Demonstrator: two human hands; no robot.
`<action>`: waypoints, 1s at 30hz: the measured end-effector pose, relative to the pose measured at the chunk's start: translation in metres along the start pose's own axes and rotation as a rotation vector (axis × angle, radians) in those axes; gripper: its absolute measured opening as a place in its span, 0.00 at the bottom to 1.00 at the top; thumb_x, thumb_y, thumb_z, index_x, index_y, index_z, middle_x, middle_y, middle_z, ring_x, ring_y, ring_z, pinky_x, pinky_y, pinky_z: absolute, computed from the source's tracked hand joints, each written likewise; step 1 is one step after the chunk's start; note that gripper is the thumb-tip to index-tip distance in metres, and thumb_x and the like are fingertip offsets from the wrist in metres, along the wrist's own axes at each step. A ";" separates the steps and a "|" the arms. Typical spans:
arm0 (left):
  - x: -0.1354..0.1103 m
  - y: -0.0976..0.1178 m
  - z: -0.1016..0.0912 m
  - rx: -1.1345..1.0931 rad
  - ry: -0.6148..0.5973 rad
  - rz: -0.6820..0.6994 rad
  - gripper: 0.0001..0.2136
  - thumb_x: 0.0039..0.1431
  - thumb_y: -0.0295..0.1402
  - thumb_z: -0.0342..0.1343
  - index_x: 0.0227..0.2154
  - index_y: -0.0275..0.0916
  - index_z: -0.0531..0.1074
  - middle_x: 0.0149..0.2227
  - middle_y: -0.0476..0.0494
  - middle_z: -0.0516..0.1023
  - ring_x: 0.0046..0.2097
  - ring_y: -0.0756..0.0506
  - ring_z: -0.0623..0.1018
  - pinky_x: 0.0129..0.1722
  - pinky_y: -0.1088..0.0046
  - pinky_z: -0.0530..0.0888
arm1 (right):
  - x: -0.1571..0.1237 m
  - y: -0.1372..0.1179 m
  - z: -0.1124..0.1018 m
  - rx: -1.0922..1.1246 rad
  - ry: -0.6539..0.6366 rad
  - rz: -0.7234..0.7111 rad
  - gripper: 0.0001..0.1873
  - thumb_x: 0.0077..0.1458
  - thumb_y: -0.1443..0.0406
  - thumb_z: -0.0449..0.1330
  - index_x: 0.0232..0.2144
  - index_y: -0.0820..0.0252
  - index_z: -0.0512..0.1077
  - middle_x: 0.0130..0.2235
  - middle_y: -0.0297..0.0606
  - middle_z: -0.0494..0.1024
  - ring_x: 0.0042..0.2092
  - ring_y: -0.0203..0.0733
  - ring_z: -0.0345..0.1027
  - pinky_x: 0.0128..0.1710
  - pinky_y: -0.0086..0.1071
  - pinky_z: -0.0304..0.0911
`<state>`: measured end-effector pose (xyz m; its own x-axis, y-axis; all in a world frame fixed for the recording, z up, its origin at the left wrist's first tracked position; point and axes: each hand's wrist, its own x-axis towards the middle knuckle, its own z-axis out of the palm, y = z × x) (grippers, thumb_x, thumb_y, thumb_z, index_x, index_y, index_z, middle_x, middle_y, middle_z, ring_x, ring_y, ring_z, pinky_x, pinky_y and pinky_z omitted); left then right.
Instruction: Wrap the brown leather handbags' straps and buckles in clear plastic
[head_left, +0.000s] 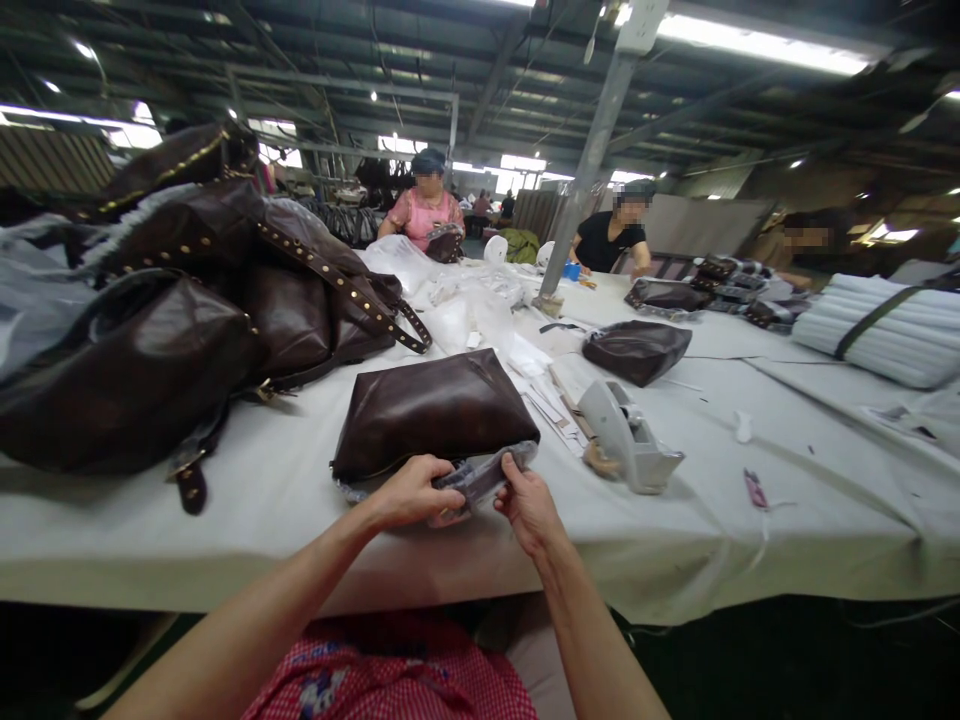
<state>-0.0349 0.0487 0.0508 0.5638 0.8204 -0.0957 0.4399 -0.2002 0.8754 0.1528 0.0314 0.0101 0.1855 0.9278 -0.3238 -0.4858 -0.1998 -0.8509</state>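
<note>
A dark brown leather bag (pixel 435 405) lies on its side on the cloth-covered table, right in front of me. Along its near edge runs a strap wrapped in clear plastic (pixel 484 478). My left hand (pixel 416 490) grips the wrapped strap with thumb on top, beside the bag's lower edge. A little to the right, my right hand (pixel 529 500) pinches the same strap between thumb and fingers. The undersides of the fingers are hidden.
A heap of studded brown bags (pixel 187 300) fills the left. Right of my bag stand a grey tape dispenser (pixel 630 440) and paper strips (pixel 555 405). Another bag (pixel 637 350) lies beyond, near a metal post (pixel 592 150). Co-workers (pixel 424 210) work across the table.
</note>
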 end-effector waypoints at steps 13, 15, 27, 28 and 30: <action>-0.011 0.007 -0.004 -0.230 -0.085 -0.074 0.10 0.45 0.36 0.59 0.28 0.33 0.73 0.28 0.45 0.77 0.28 0.45 0.77 0.26 0.74 0.72 | 0.021 -0.017 -0.021 0.193 -0.017 -0.042 0.20 0.39 0.50 0.71 0.28 0.56 0.72 0.27 0.30 0.78 0.29 0.37 0.69 0.29 0.30 0.64; -0.011 0.008 -0.003 -0.267 -0.104 -0.089 0.11 0.45 0.36 0.59 0.29 0.33 0.74 0.28 0.45 0.77 0.28 0.45 0.77 0.26 0.74 0.72 | 0.022 -0.018 -0.018 0.258 0.011 -0.024 0.19 0.42 0.49 0.68 0.27 0.55 0.71 0.27 0.30 0.78 0.30 0.38 0.69 0.31 0.31 0.66; -0.013 0.001 0.000 -0.230 -0.109 -0.140 0.11 0.44 0.35 0.57 0.29 0.33 0.74 0.25 0.47 0.75 0.28 0.46 0.74 0.26 0.75 0.69 | -0.044 0.034 -0.014 -0.019 -0.157 -0.057 0.22 0.36 0.57 0.74 0.31 0.59 0.71 0.27 0.30 0.74 0.27 0.33 0.67 0.21 0.25 0.63; -0.013 0.001 0.000 -0.232 -0.114 -0.142 0.11 0.44 0.35 0.57 0.30 0.32 0.74 0.25 0.47 0.75 0.28 0.46 0.74 0.26 0.75 0.69 | -0.044 0.036 -0.010 -0.009 -0.133 -0.067 0.22 0.35 0.57 0.74 0.31 0.59 0.71 0.28 0.30 0.75 0.26 0.33 0.67 0.21 0.24 0.63; -0.014 0.001 -0.001 -0.231 -0.121 -0.145 0.12 0.44 0.35 0.56 0.30 0.33 0.73 0.26 0.47 0.75 0.27 0.47 0.73 0.26 0.75 0.69 | -0.042 0.038 -0.004 -0.003 -0.112 -0.067 0.22 0.35 0.56 0.74 0.31 0.60 0.72 0.28 0.32 0.76 0.26 0.33 0.67 0.20 0.24 0.63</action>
<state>-0.0427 0.0377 0.0532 0.5924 0.7586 -0.2713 0.3587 0.0532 0.9319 0.1295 -0.0168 -0.0104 0.1211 0.9685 -0.2176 -0.4731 -0.1364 -0.8704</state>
